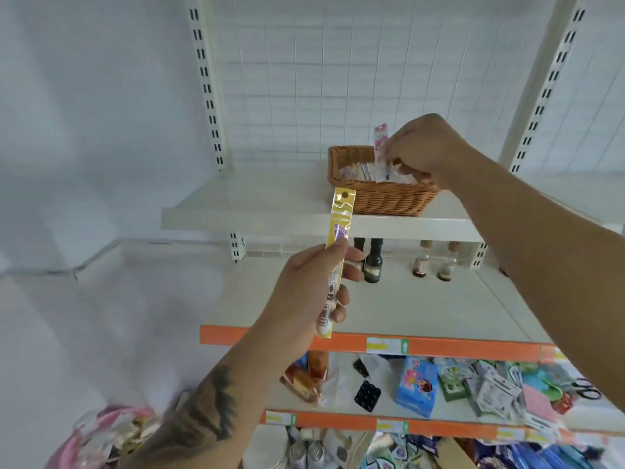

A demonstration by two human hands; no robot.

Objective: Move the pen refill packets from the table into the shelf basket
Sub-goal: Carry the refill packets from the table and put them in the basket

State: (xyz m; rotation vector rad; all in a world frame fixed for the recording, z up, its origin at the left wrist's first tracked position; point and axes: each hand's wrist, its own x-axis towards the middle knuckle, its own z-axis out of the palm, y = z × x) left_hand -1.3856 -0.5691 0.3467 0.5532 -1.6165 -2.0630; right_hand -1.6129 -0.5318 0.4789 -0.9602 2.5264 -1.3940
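My right hand (pixel 419 147) pinches a pink packet (pixel 380 143) over the basket (pixel 389 198), my left hand (pixel 311 286) grips a yellow packet (pixel 338 252) below it.

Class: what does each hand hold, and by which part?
Left hand grips the long yellow packet by its lower half. Right hand pinches the pink packet at its lower part.

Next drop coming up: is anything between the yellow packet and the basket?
Only the right hand, which is over the basket holding a pink packet. Otherwise the yellow packet in the left hand has open air.
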